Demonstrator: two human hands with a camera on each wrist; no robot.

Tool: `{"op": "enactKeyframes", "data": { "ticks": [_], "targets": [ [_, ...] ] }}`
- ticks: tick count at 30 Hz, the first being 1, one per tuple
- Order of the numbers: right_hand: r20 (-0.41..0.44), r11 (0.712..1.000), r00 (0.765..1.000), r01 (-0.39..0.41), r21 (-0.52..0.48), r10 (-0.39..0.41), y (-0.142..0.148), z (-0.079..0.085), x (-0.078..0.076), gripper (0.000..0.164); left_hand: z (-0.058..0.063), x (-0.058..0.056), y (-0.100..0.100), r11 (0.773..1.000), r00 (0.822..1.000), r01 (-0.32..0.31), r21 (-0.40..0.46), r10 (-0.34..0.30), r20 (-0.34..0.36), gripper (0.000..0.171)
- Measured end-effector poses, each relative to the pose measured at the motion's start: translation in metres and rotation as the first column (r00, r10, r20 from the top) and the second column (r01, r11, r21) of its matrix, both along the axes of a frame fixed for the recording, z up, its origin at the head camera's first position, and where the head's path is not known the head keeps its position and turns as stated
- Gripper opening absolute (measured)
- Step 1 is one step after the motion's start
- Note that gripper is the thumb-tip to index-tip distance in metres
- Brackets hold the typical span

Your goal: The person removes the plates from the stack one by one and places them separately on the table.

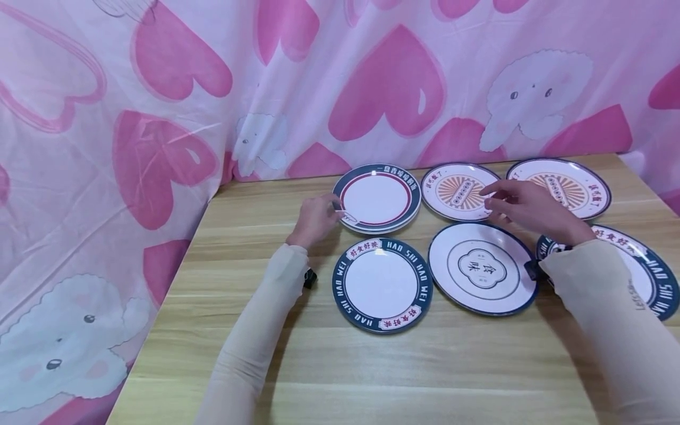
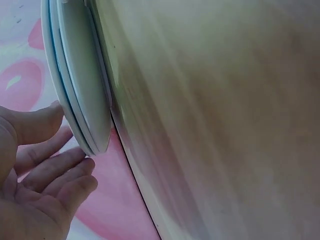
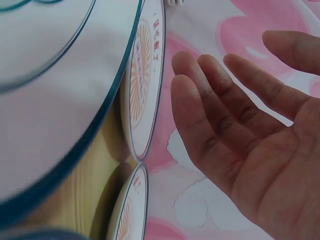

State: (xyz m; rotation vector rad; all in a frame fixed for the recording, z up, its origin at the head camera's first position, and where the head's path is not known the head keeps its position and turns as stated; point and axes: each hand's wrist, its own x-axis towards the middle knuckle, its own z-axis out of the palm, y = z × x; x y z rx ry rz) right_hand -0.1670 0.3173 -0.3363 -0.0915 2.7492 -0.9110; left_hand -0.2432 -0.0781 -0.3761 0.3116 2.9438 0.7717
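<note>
At the back left of the plates, my left hand (image 1: 317, 218) is at the left edge of a stack of round plates (image 1: 379, 198). The top plate has a dark blue rim and a red ring. In the left wrist view, the thumb and loosely bent fingers (image 2: 57, 167) lie against the stacked rims (image 2: 75, 107) without closing round them. My right hand (image 1: 523, 206) hovers above a sunburst plate (image 1: 459, 192) and a white plate with a central emblem (image 1: 480, 268). Its fingers (image 3: 187, 107) are spread and hold nothing.
A dark-rimmed lettered plate (image 1: 381, 286) lies in front of the stack. Another sunburst plate (image 1: 563, 186) sits at the back right. A second lettered plate (image 1: 659, 283) is partly hidden under my right sleeve. Behind the wooden table (image 1: 372, 378) hangs a pink heart-print curtain (image 1: 297, 88).
</note>
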Motion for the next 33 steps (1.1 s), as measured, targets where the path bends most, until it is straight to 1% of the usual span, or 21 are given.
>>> {"op": "enactKeyframes", "data": {
  "ticks": [5, 7, 13, 17, 22, 28, 31, 33],
  "targets": [
    [-0.008, 0.999, 1.000, 0.015, -0.045, -0.016, -0.012, 0.001, -0.004, 0.047, 0.001, 0.000, -0.001, 0.999, 0.998, -0.053, 0.007, 0.053, 0.033, 0.046],
    [-0.016, 0.997, 1.000, 0.016, -0.070, -0.017, -0.016, 0.001, -0.006, 0.044, 0.002, 0.000, -0.001, 0.998, 0.997, -0.065, 0.006, 0.065, 0.048, 0.048],
    [-0.037, 0.990, 0.999, 0.027, -0.140, -0.032, -0.030, 0.003, -0.013, 0.043, 0.005, 0.000, 0.000, 0.994, 0.992, -0.104, 0.029, 0.101, 0.078, 0.050],
    [-0.040, 0.984, 0.998, 0.044, -0.172, -0.051, -0.039, 0.002, -0.020, 0.044, 0.005, 0.000, 0.000, 0.994, 0.991, -0.106, 0.030, 0.104, 0.079, 0.049],
    [-0.013, 0.974, 0.997, 0.077, -0.213, -0.081, -0.051, 0.002, -0.029, 0.047, 0.004, 0.000, 0.000, 0.994, 0.992, -0.104, 0.034, 0.101, 0.081, 0.049],
    [0.017, 0.952, 0.996, 0.093, -0.292, -0.093, -0.064, 0.005, -0.036, 0.047, 0.005, 0.000, 0.000, 0.993, 0.990, -0.117, 0.034, 0.114, 0.088, 0.049],
    [0.012, 0.940, 0.995, 0.100, -0.326, -0.102, -0.070, 0.004, -0.039, 0.045, 0.005, 0.000, 0.000, 0.993, 0.990, -0.114, 0.035, 0.111, 0.086, 0.049],
    [0.008, 0.927, 0.995, 0.100, -0.363, -0.104, -0.073, 0.002, -0.041, 0.044, 0.005, 0.000, 0.000, 0.993, 0.990, -0.116, 0.036, 0.112, 0.087, 0.048]
  ]
}}
